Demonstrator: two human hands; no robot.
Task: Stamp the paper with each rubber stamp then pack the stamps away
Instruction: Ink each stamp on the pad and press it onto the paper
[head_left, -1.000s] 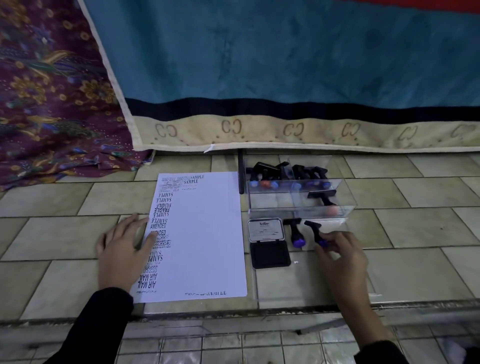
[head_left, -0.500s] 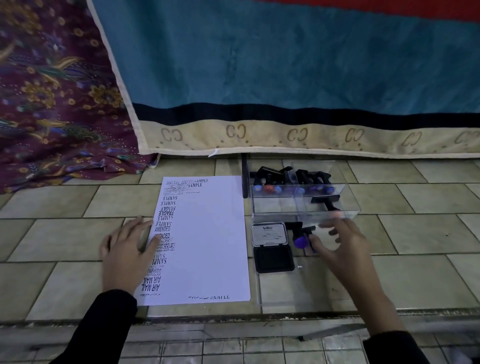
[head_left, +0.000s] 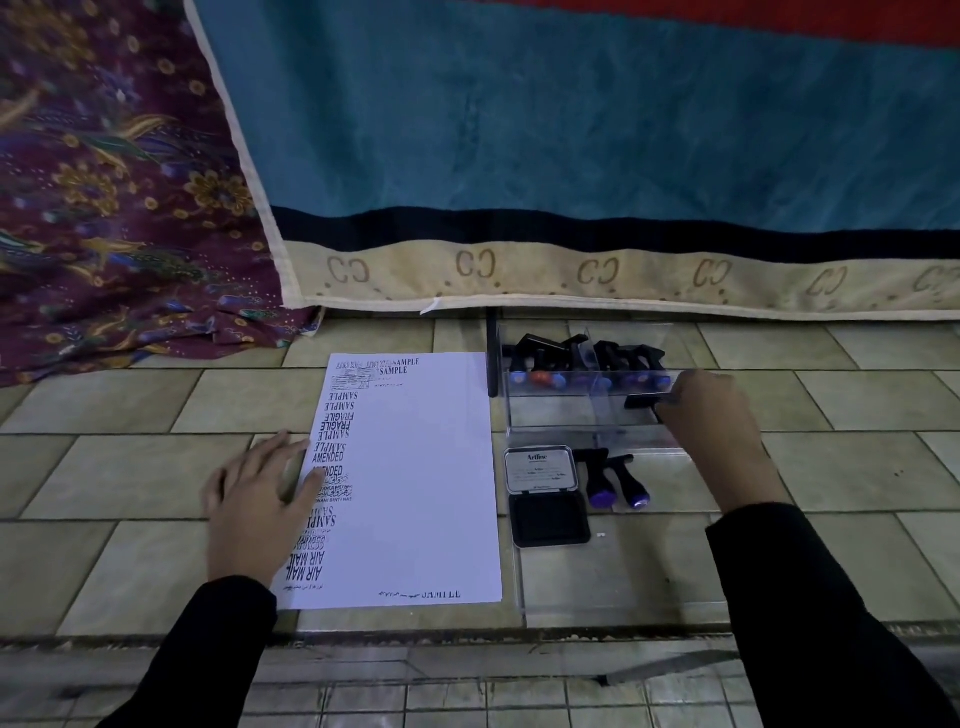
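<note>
The left hand (head_left: 260, 499) is lying flat, fingers spread and straight, pressing the left edge of the paper (head_left: 415, 493) on the tiled surface. The right hand (head_left: 711, 421) is reaching into the clear box (head_left: 550, 415), its fingers touching a black stamp (head_left: 641, 400) there; I cannot tell whether they are gripping it. Two purple-tipped stamps (head_left: 602, 483) are lying just beside the open ink pad (head_left: 550, 525).
</note>
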